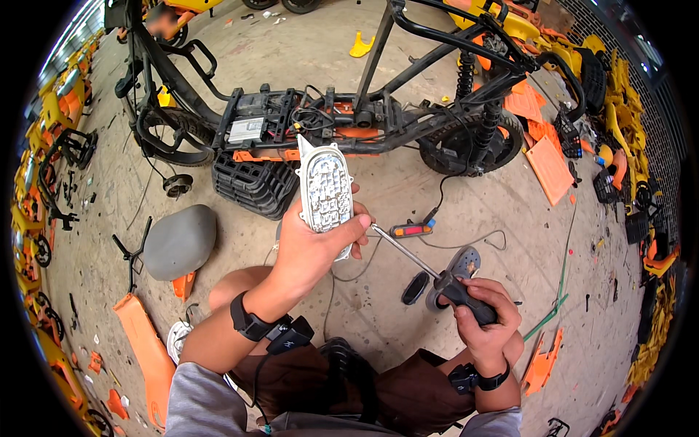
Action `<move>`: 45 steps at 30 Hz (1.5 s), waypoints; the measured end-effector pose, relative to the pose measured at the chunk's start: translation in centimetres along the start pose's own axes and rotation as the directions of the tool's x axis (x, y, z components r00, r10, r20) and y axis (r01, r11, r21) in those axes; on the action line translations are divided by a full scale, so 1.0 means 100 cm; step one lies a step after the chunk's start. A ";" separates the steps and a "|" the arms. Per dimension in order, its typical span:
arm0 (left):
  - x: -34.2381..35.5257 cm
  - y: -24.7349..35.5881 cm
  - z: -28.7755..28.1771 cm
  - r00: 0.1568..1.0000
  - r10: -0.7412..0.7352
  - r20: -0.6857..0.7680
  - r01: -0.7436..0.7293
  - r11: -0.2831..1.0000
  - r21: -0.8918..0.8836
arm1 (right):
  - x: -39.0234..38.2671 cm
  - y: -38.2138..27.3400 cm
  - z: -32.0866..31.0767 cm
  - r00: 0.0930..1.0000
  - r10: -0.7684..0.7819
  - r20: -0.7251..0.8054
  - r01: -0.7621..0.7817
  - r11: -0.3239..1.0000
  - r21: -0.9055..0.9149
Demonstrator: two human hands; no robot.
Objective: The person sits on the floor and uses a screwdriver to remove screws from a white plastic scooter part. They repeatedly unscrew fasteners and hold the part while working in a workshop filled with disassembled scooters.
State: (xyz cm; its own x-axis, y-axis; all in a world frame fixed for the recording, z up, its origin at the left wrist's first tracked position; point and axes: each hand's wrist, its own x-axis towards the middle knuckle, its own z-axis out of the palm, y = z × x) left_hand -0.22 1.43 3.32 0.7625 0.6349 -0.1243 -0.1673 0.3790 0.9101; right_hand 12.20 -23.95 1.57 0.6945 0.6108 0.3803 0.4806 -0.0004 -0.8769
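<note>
In the middle of the view my left hand (309, 246) grips a lamp unit (328, 191), a long oval housing with a pale rim and shiny silver reflector cells. Its reflector side faces up, and a pale pointed tab sticks out at the top. My right hand (489, 326) is wrapped round the dark handle of a screwdriver (408, 253), lower right. The metal shaft slants up and left, its tip close to my left thumb at the lamp's lower right edge. Whether the tip touches the lamp I cannot tell.
Ahead stands a stripped black scooter frame (428, 136) with wheels and exposed wiring. A red-and-orange light (412, 230) on a cable lies before it. On the left are a grey seat (180, 242) and an orange panel (145, 357). Yellow and orange body parts line both sides.
</note>
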 end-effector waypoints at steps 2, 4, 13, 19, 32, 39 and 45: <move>0.000 0.001 0.000 1.000 0.004 -0.002 -0.004 1.000 0.003 | 0.001 0.000 0.000 1.000 -0.007 0.009 0.007 1.000 -0.015; 0.000 0.001 0.000 1.000 -0.006 0.002 0.006 1.000 0.002 | 0.001 0.000 0.000 1.000 0.001 0.014 0.000 1.000 -0.016; 0.000 0.002 -0.001 1.000 -0.021 0.002 0.021 1.000 0.009 | 0.002 0.000 0.002 0.999 -0.021 0.025 0.022 1.000 -0.014; 0.000 0.002 0.001 0.999 -0.025 -0.021 0.025 1.000 -0.001 | 0.001 0.002 0.003 0.999 -0.044 0.023 0.045 0.998 -0.052; 0.000 0.000 0.001 0.997 -0.080 0.004 0.080 0.997 -0.020 | -0.006 0.005 0.005 0.960 0.276 -0.040 -0.265 0.948 0.176; 0.003 -0.004 -0.002 0.997 -0.081 0.020 0.081 0.997 -0.006 | -0.003 0.000 0.007 0.937 0.349 -0.010 -0.330 0.896 0.299; 0.003 0.000 -0.003 0.990 -0.139 0.035 0.141 0.988 -0.058 | -0.002 -0.003 0.011 0.951 0.310 -0.011 -0.289 0.900 0.327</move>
State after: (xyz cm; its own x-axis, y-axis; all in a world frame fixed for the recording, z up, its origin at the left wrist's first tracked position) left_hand -0.17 1.82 3.16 0.8000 0.5519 -0.2356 -0.0941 0.5030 0.8591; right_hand 11.37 -23.18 1.42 0.8152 0.5717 0.0931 0.0564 0.0815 -0.9951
